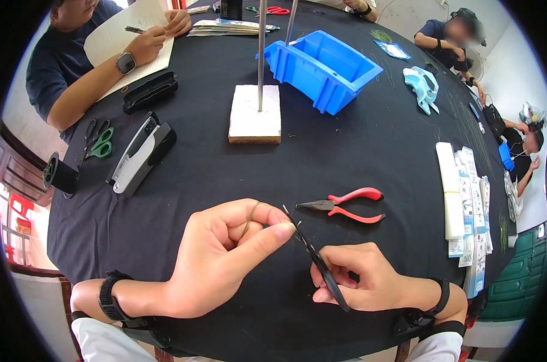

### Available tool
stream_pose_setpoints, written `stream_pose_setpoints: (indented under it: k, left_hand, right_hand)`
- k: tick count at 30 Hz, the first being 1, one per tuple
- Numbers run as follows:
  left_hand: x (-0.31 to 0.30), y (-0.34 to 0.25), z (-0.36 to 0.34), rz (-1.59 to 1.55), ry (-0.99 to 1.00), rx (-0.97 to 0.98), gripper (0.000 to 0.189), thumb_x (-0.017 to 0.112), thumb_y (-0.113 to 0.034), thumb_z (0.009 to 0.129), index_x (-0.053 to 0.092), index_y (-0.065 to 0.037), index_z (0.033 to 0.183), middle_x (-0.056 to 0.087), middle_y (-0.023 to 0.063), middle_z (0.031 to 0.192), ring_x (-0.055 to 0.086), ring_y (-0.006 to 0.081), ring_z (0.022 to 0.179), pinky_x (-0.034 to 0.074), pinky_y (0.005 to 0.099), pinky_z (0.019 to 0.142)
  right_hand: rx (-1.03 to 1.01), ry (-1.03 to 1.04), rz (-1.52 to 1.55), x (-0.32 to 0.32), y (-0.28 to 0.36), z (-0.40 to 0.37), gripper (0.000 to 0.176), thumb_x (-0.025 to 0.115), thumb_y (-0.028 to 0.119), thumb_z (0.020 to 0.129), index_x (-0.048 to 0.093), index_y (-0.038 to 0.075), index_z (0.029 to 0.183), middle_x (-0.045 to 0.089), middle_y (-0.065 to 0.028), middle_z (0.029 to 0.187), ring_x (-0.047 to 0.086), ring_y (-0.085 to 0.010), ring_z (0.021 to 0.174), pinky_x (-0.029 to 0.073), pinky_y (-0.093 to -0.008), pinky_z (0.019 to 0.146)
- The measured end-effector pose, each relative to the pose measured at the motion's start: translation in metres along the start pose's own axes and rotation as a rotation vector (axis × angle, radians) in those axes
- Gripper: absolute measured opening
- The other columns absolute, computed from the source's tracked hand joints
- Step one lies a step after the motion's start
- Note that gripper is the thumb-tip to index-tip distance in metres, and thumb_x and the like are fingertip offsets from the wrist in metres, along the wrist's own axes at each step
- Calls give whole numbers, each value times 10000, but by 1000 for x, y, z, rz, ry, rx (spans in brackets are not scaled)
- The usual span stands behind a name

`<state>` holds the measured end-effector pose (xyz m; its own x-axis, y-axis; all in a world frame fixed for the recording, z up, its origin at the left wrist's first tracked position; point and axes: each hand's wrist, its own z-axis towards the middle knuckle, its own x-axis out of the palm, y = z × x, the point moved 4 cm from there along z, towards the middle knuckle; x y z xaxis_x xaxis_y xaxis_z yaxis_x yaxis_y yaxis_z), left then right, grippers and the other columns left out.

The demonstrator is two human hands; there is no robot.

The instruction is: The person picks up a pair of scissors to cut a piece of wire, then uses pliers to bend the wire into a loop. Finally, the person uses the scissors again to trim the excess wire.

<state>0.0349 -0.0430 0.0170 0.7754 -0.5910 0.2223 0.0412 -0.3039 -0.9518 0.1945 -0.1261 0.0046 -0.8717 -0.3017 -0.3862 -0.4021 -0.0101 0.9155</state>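
Note:
At the front middle of the table, my left hand point(225, 259) is closed in a pinch, thumb against index finger. A thin olive-green line point(250, 218) loops over that index finger and runs to the pinched fingertips. My right hand point(364, 277) grips a pair of black scissors point(329, 279), slanted up and to the left. Their narrow tips lie right at the left thumb and fingertip, where a short end of line shows. Beyond the right hand lie red-handled needle-nose pliers point(340, 205), jaws pointing left.
Left on the black cloth point(207, 163) are a stapler point(142, 155), green scissors point(102, 143), a spool point(60, 175) and a black case point(151, 92). Ahead stand a white block with a metal rod point(255, 123) and a blue bin point(324, 69). Packets point(469, 205) lie right. People sit around.

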Motion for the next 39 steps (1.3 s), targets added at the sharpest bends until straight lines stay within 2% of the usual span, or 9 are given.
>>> stream_pose_setpoints:
  k: [2,29,32,39]
  left_hand:
    - [0,0,0,-8,-2,-9,103,558,-57,910,558,44,932,409,-73,549,281,-6,453,207,184,419]
    - [-1,3,2,-13,-12,17,98,577,-71,908,553,24,918,402,-73,543,274,-6,442,198,182,407]
    - [-1,4,2,-38,-8,1,90,574,-68,909,551,18,921,398,-74,543,271,-5,442,198,182,407]
    - [-1,2,2,-46,-1,3,79,570,-61,910,547,13,924,386,-79,547,262,-3,446,194,183,410]
  right_hand:
    - [12,32,-27,-1,-1,0,250,761,233,764,594,47,769,543,9,618,417,-64,452,329,-209,458]
    - [26,-5,-47,-1,0,-1,226,750,217,780,602,50,745,513,8,565,414,-67,442,311,-220,449]
    - [22,-42,15,2,-2,0,371,750,302,780,512,43,663,397,-18,496,355,-103,421,262,-262,425]
    - [34,-5,87,3,-6,-1,363,750,284,784,509,46,656,385,-11,491,342,-95,423,262,-258,425]
